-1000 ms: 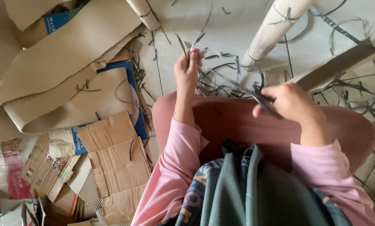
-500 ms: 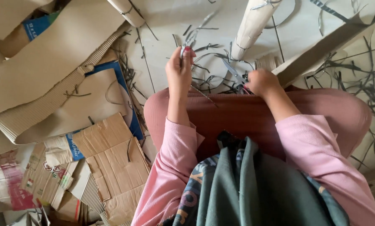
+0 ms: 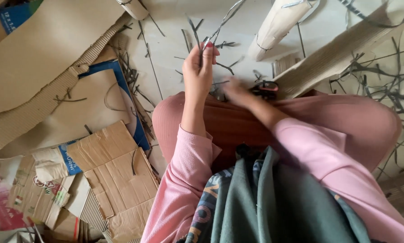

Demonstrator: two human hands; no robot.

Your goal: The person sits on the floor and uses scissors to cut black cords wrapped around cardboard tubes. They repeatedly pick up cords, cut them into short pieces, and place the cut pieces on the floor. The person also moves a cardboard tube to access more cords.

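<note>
A person sits on a pale floor [image 3: 175,54], seen from above, with knees in dusty-pink trousers spread wide. Take the left knee [image 3: 168,119] as the landmark.

Far left of the knee, large sheets of brown corrugated cardboard [image 3: 44,67] overlap and fill that side, their ragged edges running right up to the knee. Below them lies a flattened cardboard box [image 3: 116,180] beside the person's pink sleeve, leaving no bare floor there.

Just above the knee, the left hand [image 3: 198,67] is raised, fingers pinched shut on a small bunch of thin dark strips [image 3: 211,31] that fan upward over the only open patch of floor.

To the right of the knee, the right hand [image 3: 238,92] is blurred low over the lap; whether it is closed on anything cannot be told. A dark tool with red on it [image 3: 265,87] lies just beside it.

Further right and above, a pale cardboard tube [image 3: 278,24] lies tilted. A long cardboard piece [image 3: 337,63] slants beyond it, and loose dark strips [image 3: 386,76] litter the floor at the far right.
</note>
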